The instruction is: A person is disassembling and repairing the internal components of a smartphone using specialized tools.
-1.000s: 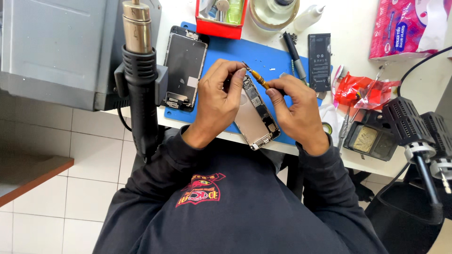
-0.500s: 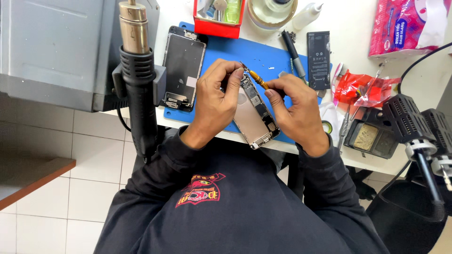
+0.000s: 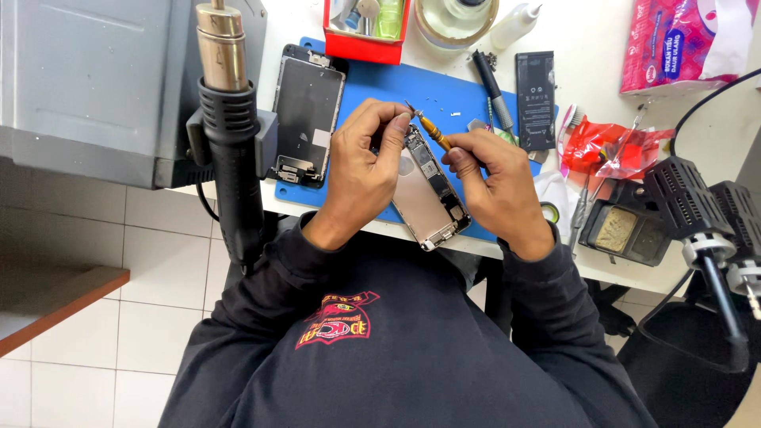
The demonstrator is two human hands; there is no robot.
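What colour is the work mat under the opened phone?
Blue; the mat shows best in the head view.

Your left hand (image 3: pixel 361 170) covers the upper left part of the opened phone (image 3: pixel 428 190). The screwdriver (image 3: pixel 432 131) handle is hidden inside your right hand (image 3: pixel 495 178); the screw at its tip is too small to tell. The far edge cuts off the red tray (image 3: pixel 365 43) and tape roll (image 3: pixel 456 20).
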